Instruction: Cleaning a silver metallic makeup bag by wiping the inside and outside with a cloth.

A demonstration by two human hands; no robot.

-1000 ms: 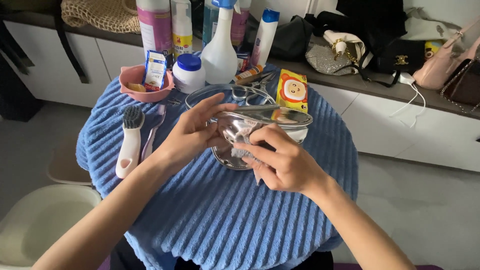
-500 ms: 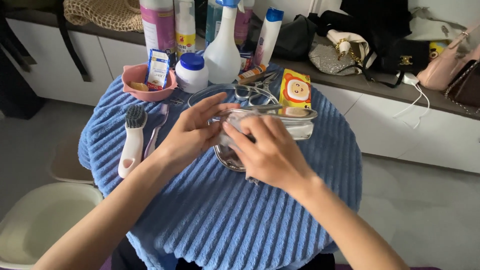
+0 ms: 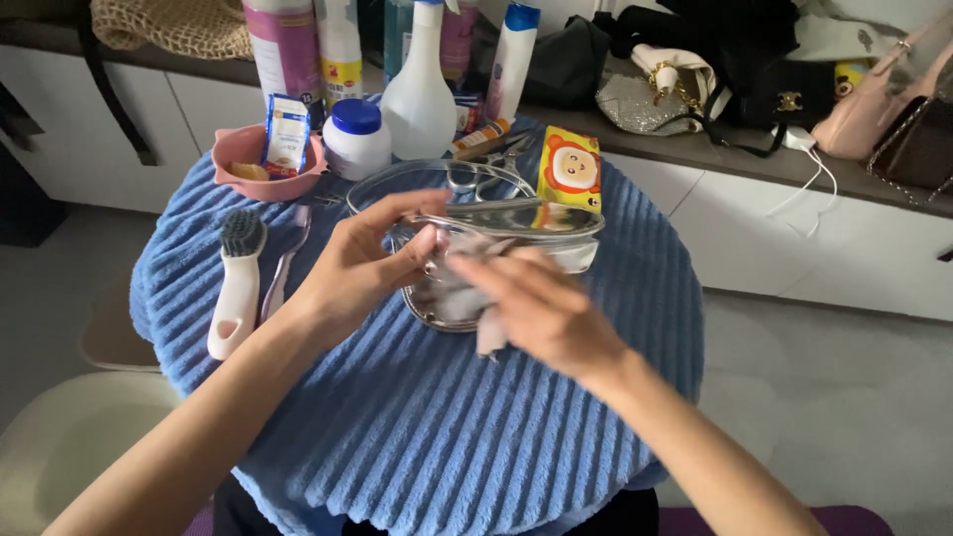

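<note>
Left hand (image 3: 362,263) gripping the rim of a shiny metal bowl (image 3: 501,233) tilted above the blue towel (image 3: 447,417) on the desk, right hand (image 3: 541,308) blurred, pressing a grey cloth (image 3: 467,288) against the bowl, brush (image 3: 233,283) lying left, yellow packet (image 3: 571,169) behind.

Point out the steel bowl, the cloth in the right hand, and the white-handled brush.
steel bowl (image 3: 516,220): head view, on its upper rim.
cloth (image 3: 490,335): head view, on the corner hanging below the right hand.
white-handled brush (image 3: 231,296): head view, on the middle of its handle.
</note>
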